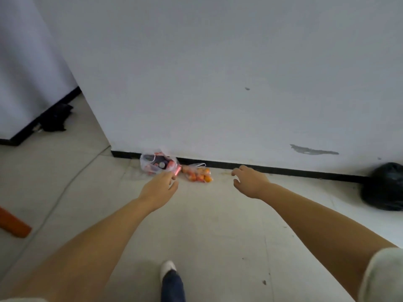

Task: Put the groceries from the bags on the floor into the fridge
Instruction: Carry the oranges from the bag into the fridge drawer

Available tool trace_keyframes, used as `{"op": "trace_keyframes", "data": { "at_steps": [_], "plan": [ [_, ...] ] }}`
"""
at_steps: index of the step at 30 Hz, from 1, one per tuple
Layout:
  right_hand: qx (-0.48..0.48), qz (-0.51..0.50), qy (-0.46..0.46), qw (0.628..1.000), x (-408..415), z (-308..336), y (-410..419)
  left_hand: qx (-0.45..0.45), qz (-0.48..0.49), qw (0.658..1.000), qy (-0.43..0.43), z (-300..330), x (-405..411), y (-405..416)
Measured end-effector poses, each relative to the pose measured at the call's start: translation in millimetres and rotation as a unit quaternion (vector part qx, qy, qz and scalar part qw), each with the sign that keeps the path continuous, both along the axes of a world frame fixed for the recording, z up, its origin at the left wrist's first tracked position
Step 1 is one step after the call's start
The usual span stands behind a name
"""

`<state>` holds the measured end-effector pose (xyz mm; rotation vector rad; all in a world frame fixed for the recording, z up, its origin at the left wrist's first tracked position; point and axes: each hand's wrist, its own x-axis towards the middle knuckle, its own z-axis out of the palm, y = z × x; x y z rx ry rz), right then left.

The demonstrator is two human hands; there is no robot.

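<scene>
Floor (pixel 218 225), pale tile, ran to a white wall (pixel 218 73) with a dark skirting; no fridge appeared anywhere in view.

Black sack (pixel 383 187) sat on the floor at far right against the wall, contents hidden.

Dark heap (pixel 55 117) lay at far left by another wall; what it was could not be told.

Orange object (pixel 15 223) showed at the left edge, cut off by the frame.

Clear bag of packaged goods (pixel 156 163) stood on the floor against the skirting, left of centre, apparently full of red and dark items.

Clear bag of orange fruit (pixel 199 174) lay just right of it, the two bags touching or nearly so, handles slack.

Left hand (pixel 159 187) reached toward the packaged-goods bag, its grip pinching a small pink item (pixel 177 172) at the bag's near edge; whether that item belonged to the bag or was apart from it could not be told.

Right hand (pixel 248 182) hovered right of the fruit bag, grip apart, fingers loosely curled, holding nothing.

Progress, judged: both bags were on the floor and seemingly unemptied, so the task stood at its start, with lifting, carrying and stowing all left to do.
</scene>
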<state>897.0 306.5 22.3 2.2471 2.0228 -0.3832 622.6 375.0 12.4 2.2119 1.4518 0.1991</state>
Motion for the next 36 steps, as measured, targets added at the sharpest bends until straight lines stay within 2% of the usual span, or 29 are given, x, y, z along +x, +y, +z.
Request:
{"op": "trace_keyframes", "data": {
  "at_steps": [4,11,18,24,27,31,34,36],
  "plan": [
    [-0.007,-0.019,0.014,1.0,10,-25,93,-0.006,-0.005,1.0,-0.024,-18,9,101],
    [-0.059,-0.108,0.065,0.99,27,-64,210,-0.034,-0.051,0.998,0.016,-45,38,264],
    [-0.11,-0.139,0.097,0.979,70,-145,319,-0.076,-0.12,0.989,0.03,-134,99,375],
    [-0.136,-0.159,0.118,0.971,96,-297,411,-0.127,-0.134,0.982,0.037,-293,151,449],
    [-0.16,-0.169,0.107,0.967,100,-398,448,-0.14,-0.185,0.971,0.049,-395,177,483],
    [-0.186,-0.162,0.097,0.964,109,-532,489,-0.101,-0.28,0.951,0.078,-527,207,524],
    [-0.209,-0.132,0.152,0.957,116,-612,517,-0.011,-0.401,0.909,0.112,-621,233,546],
    [-0.222,-0.11,0.17,0.954,123,-653,533,0.056,-0.505,0.847,0.156,-673,250,557]
  ]
}}
